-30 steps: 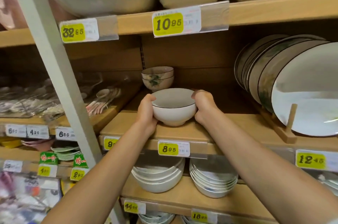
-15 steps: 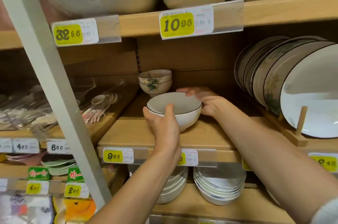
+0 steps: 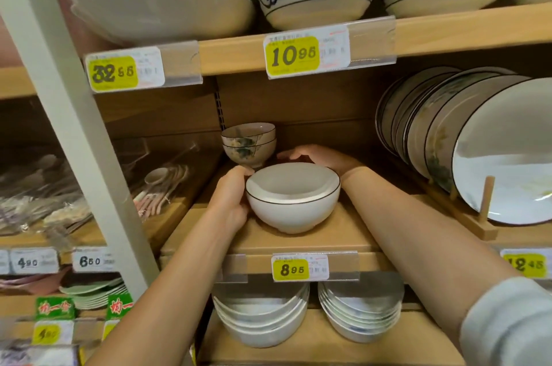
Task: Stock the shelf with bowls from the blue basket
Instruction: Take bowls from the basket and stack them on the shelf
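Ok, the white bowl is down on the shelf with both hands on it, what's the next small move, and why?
Probably let go and draw both hands back. The white bowl stands upright on its foot on the shelf, apart from the stacked floral bowls; the left hand cups its side, the right hand curves round its far rim.

Right hand (image 3: pixel 324 157) partly behind bowl (image 3: pixel 294 211)
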Available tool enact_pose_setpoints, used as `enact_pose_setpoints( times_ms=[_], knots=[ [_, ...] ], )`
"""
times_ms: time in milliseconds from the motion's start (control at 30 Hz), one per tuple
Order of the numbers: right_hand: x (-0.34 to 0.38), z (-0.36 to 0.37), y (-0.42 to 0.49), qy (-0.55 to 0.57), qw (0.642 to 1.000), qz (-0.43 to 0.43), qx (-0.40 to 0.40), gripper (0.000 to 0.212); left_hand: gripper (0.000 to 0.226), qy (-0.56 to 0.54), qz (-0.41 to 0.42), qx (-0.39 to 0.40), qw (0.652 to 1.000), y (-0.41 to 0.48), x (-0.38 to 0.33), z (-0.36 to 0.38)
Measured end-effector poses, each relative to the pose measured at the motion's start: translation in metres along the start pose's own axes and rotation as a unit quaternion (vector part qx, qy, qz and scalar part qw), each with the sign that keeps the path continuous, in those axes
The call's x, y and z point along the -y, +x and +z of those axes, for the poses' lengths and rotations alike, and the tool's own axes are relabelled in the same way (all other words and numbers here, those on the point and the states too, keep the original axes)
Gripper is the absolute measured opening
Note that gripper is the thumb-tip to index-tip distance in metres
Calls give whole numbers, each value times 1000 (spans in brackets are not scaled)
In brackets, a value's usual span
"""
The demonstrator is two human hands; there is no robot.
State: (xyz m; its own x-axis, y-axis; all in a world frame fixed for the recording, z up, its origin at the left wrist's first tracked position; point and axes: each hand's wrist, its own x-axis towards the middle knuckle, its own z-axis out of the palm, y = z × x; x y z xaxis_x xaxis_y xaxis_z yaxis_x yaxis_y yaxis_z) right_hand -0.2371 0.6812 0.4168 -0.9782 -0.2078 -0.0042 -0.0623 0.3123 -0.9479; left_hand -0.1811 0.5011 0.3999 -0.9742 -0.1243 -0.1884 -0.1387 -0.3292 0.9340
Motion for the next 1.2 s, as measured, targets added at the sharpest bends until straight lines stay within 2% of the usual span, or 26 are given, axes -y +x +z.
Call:
enact_pose_setpoints(
  times_ms=[67,133,167,233,300,400,467,533,633,700,800,867,933,967,1033,1133,1200],
  knots=[
    [1,-4,-8,101,989,48,-97,31,19,17,-11,32,999,8,-3,-1],
    [-4,-4,-29,168,958,88,-216,28,25,43,-17,49,998,13,-5,-1],
    [-9,1,-44,185,943,84,-265,32,31,53,-18,57,997,15,-6,-1],
    [-21,23,-74,218,927,37,-301,53,48,55,-17,79,995,21,-9,0],
    [-27,48,-92,251,924,15,-289,65,59,45,-7,96,994,24,-10,3],
    [-22,63,-91,283,916,33,-283,45,66,36,9,108,993,21,-5,4],
    [-16,55,-83,311,905,67,-282,36,66,26,15,81,996,18,-1,3],
    [-14,39,-74,348,903,86,-236,34,66,15,22,45,999,13,4,0],
    [-14,19,-62,351,922,104,-126,51,75,39,52,16,998,6,10,-5],
    [-12,11,-55,330,935,109,-63,54,80,85,63,6,994,3,9,-7],
    [-10,7,-49,286,952,105,-6,48,66,109,34,-4,993,4,-1,-9],
    [-6,8,-48,270,956,106,-38,40,49,80,-1,24,997,10,-11,-9],
    [-5,14,-56,262,949,94,-148,24,36,49,-16,62,997,14,-17,-7],
    [-6,18,-64,256,938,82,-217,22,33,46,-10,78,996,18,-18,-6],
    [-12,34,-86,269,912,33,-309,39,37,59,6,105,993,24,-16,-3],
    [-17,73,-112,289,912,-8,-292,68,47,59,11,121,991,29,-10,-3],
    [-19,88,-106,270,914,7,-301,74,63,62,22,102,993,27,-5,-3]
  ],
)
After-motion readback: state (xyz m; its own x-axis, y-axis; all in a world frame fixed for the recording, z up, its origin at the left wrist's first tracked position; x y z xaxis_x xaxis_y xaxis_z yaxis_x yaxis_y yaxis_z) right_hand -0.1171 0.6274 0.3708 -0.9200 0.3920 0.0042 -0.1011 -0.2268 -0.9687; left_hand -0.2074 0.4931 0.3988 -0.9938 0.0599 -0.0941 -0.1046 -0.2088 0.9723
